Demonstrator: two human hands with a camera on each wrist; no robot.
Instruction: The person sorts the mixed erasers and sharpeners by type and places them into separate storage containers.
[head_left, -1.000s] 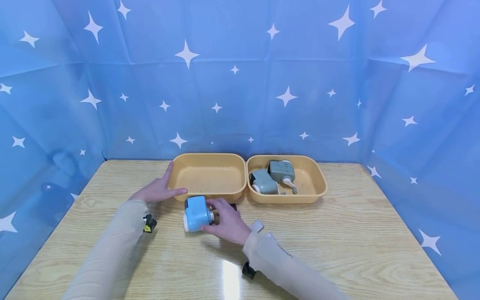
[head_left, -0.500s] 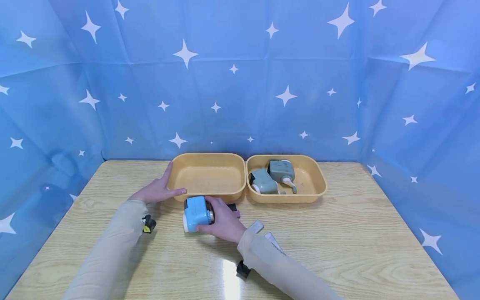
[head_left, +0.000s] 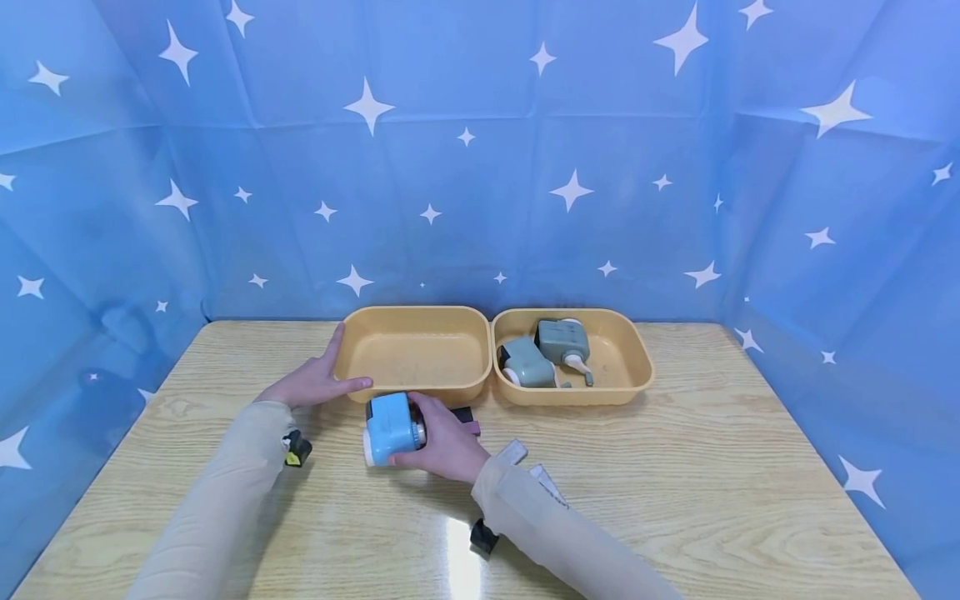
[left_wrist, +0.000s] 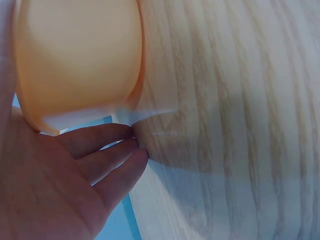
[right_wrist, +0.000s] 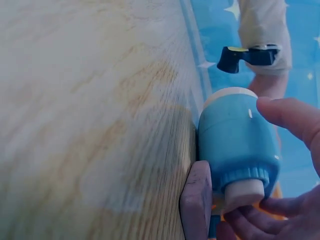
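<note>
My right hand (head_left: 447, 442) grips a blue rounded plastic body (head_left: 391, 427) with a white end, on the table in front of the left tray. In the right wrist view the body shows a ribbed collar and a pale stub (right_wrist: 243, 193), with the thumb on one side and the fingers curled below. A pinkish bar (right_wrist: 196, 202) lies beside it. My left hand (head_left: 313, 382) rests against the left end of the tan tray (head_left: 416, 390), index finger along its side and thumb at the near rim. The left wrist view shows the other fingers straight, tips at the wood.
A second tan tray (head_left: 577, 398) adjoins on the right, holding a light grey piece (head_left: 528, 363) and a darker grey one (head_left: 564, 340), both with white necks. Pale bars (head_left: 513, 452) lie on the table (head_left: 712, 500) near the right forearm. A blue starred curtain (head_left: 480, 167) stands behind.
My right hand and forearm have shifted slightly left, with the hand settling closer around the blue body. The left hand has stayed at the tray.
</note>
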